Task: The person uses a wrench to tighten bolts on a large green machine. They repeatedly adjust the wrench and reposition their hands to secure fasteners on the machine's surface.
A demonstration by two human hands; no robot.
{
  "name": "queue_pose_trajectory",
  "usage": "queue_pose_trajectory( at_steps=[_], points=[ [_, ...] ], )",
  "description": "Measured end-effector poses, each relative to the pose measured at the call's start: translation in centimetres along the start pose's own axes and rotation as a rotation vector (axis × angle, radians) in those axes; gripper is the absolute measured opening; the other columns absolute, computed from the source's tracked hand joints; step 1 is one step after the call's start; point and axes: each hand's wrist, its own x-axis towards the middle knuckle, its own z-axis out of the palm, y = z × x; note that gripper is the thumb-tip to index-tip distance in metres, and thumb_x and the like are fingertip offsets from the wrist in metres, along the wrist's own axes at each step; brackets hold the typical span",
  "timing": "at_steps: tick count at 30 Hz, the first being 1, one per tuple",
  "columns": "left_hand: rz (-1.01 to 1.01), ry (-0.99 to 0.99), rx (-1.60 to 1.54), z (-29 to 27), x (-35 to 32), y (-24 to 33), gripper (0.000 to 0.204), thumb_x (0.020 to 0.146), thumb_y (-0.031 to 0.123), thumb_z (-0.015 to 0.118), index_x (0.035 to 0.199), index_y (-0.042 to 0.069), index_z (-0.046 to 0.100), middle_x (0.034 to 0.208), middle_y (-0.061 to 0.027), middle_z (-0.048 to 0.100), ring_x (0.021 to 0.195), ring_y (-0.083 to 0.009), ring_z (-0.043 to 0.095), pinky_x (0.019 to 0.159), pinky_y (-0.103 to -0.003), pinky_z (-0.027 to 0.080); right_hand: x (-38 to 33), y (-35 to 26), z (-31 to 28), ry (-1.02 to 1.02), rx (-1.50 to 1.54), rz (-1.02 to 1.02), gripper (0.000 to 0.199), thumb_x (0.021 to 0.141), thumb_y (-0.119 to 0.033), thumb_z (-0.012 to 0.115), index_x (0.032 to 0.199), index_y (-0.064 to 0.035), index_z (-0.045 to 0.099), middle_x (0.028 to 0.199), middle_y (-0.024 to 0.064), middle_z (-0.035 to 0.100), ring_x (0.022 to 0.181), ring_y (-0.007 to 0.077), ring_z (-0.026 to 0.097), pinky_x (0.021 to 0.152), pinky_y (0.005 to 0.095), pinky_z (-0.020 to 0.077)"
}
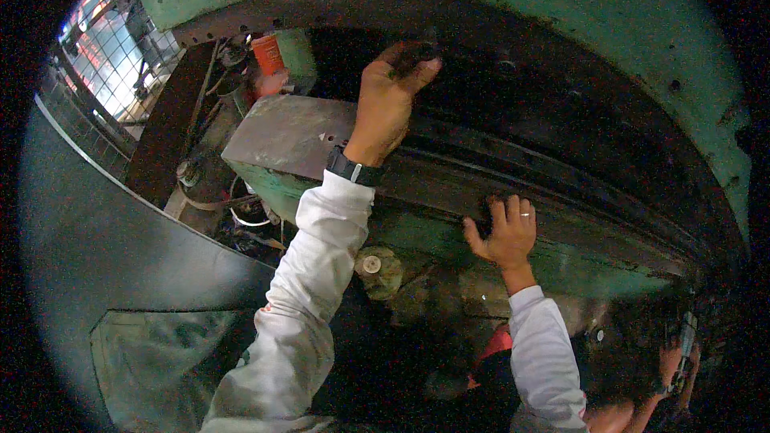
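My left hand (387,96), with a dark watch on the wrist, is raised over the machine's long metal bed (497,168). Its fingers are curled and the thumb is pressed in, at the dark recess under the green upper part (626,16) of the machine. Something dark lies at the fingertips, too shadowed to name. Lower and to the right, my right hand (507,236) rests on the front edge of the bed. Its thumb is spread away from the fingers, and a ring shows on one finger. Nothing is visible in that hand.
A grey metal block (293,124) forms the bed's left end. Behind it stands an orange-red container (267,54). Cables and a belt lie at the left, near a mesh guard (120,48). At the lower right, another person's hand (672,365) is near a metallic object.
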Motion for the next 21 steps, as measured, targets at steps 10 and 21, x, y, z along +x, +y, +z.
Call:
queue_pose_trajectory(
  at_steps=[10, 21],
  points=[
    [0.029, -0.067, 0.115, 0.1, 0.3, 0.0, 0.037, 0.086, 0.018, 0.076, 0.116, -0.001, 0.064, 0.107, -0.0056, 0.068, 0.096, -0.014, 0.061, 0.088, -0.028, 0.047, 0.2, 0.1, 0.4, 0.014, 0.0, 0.002, 0.044, 0.076, -0.044, 0.071, 0.096, -0.0055, 0.064, 0.09, 0.017, 0.055, 0.083, 0.0352, 0.053, 0.073, 0.0438, 0.045],
    [-0.121, -0.136, 0.481, -0.2, 0.6, 2.3, 0.038, 0.084, 0.024, 0.079, 0.11, -0.002, 0.067, 0.103, -0.0071, 0.07, 0.093, -0.0148, 0.061, 0.085, -0.029, 0.047, -0.5, 0.4, 1.0, -0.008, -0.003, 0.048, 0.048, 0.075, -0.053, 0.069, 0.092, -0.0079, 0.066, 0.093, 0.0159, 0.059, 0.084, 0.035, 0.055, 0.072, 0.0468, 0.0468]
  ],
)
